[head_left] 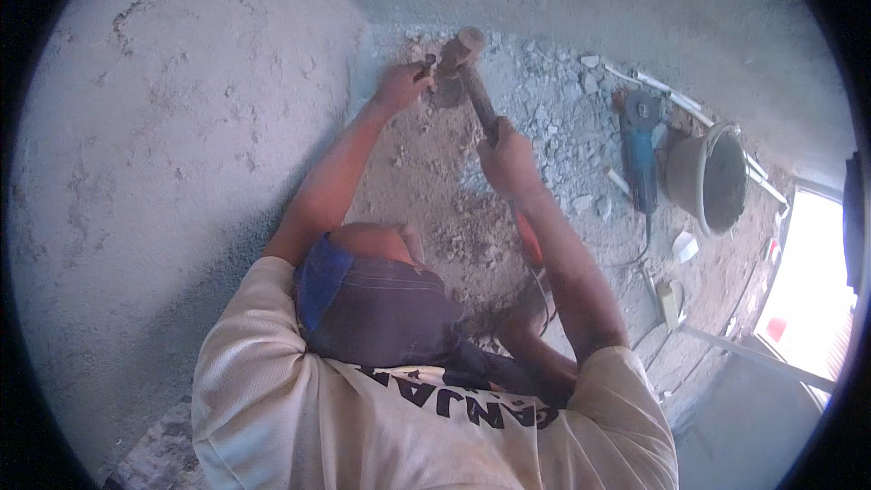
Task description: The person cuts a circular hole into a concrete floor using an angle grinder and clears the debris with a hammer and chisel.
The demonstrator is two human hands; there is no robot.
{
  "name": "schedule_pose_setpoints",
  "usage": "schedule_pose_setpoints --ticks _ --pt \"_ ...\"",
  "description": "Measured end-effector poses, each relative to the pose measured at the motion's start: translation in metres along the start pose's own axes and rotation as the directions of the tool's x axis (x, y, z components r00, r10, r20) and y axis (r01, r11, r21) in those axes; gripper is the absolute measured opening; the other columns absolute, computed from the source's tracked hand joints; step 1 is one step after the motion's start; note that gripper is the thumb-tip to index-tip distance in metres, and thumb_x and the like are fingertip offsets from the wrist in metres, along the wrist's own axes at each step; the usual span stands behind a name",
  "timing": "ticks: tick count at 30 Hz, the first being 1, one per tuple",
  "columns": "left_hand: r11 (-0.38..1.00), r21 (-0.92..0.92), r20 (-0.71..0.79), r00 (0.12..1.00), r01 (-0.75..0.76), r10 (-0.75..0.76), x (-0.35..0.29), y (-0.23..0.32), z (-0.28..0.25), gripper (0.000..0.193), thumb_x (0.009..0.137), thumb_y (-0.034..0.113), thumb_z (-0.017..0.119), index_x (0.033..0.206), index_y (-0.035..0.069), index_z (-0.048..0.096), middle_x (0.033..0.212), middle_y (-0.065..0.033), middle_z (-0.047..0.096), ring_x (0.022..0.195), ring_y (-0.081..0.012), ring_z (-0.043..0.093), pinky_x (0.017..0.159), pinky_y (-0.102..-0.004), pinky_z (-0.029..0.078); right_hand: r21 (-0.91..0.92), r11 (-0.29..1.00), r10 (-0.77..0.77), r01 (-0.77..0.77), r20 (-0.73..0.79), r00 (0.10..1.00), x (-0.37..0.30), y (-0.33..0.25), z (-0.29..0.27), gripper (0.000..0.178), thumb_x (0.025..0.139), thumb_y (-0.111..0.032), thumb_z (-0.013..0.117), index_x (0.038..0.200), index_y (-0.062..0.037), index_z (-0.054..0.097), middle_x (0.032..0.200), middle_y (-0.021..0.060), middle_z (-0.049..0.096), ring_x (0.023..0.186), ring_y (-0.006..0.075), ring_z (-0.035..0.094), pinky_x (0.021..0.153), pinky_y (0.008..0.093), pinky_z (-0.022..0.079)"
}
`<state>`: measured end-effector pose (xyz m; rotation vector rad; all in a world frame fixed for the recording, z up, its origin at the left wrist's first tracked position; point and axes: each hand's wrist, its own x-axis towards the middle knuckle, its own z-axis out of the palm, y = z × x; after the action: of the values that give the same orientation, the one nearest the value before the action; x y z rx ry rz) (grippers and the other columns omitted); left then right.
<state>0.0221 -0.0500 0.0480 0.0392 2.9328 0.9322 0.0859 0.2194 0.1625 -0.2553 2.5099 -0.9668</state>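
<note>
My left hand [404, 86] is closed low in the corner, where the walls meet the dirt floor. A short dark metal rod, like a chisel [424, 71], sticks out of its fist; most of it is hidden. My right hand [511, 161] grips the handle of a hammer [479, 95]. The hammer's blocky head [460, 52] is just right of my left fist, and whether it touches the rod I cannot tell. Below the head is a dark round hollow [446, 93] in the dirt.
Broken rubble [553, 113] covers the floor right of the hammer. A blue angle grinder [641, 150] lies there, its cord running nearer. Beyond stand a grey bucket [697, 183] and white pipes [676, 95] along the wall. Rough plaster walls [209, 127] close in the left and far sides.
</note>
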Motion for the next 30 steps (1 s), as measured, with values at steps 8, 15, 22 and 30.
schedule_pose_setpoints --ticks 8,15,22,30 --pt "0.99 -0.141 -0.011 1.0 -0.001 -0.001 -0.012 -0.003 0.0 0.036 0.086 0.037 0.065 0.095 0.001 0.068 0.084 -0.0201 0.067 0.078 -0.0352 0.065 0.072 -0.0423 0.049 0.254 0.963 -0.048 0.093 -0.178 0.983 -0.037 -0.082 -0.063 0.034 0.086 -0.017 0.061 0.113 -0.0009 0.046 0.08 0.0307 0.062 0.084 0.0498 0.061 0.068 0.0527 0.048" --pt "0.995 -0.101 0.018 1.0 -0.008 0.01 0.0 0.011 0.003 0.034 0.087 0.035 0.063 0.1 0.004 0.069 0.089 -0.0193 0.068 0.08 -0.0352 0.065 0.073 -0.0419 0.05 -0.057 0.996 0.064 -0.07 -0.109 0.992 -0.004 -0.015 0.0 0.03 0.088 -0.02 0.061 0.109 -0.0019 0.048 0.077 0.0251 0.062 0.079 0.0459 0.065 0.068 0.046 0.05" --pt "0.992 -0.096 0.062 0.994 -0.081 0.087 -0.004 0.004 -0.001 0.031 0.088 0.032 0.061 0.1 0.004 0.068 0.091 -0.02 0.068 0.085 -0.0377 0.065 0.075 -0.0442 0.049 0.14 0.98 -0.086 0.138 -0.327 0.941 -0.024 -0.079 -0.094 0.025 0.087 -0.021 0.063 0.105 -0.0035 0.058 0.078 0.013 0.063 0.072 0.0234 0.062 0.068 0.0355 0.049" --pt "0.987 -0.157 0.066 0.997 -0.016 0.027 -0.012 0.01 -0.006 0.028 0.087 0.029 0.06 0.099 0.004 0.067 0.094 -0.0204 0.067 0.088 -0.0383 0.064 0.077 -0.0441 0.049 0.261 0.873 -0.151 0.412 -0.659 0.737 -0.028 -0.095 -0.074 0.032 0.087 -0.018 0.064 0.11 0.001 0.051 0.078 0.0204 0.064 0.07 0.03 0.066 0.067 0.0362 0.051"
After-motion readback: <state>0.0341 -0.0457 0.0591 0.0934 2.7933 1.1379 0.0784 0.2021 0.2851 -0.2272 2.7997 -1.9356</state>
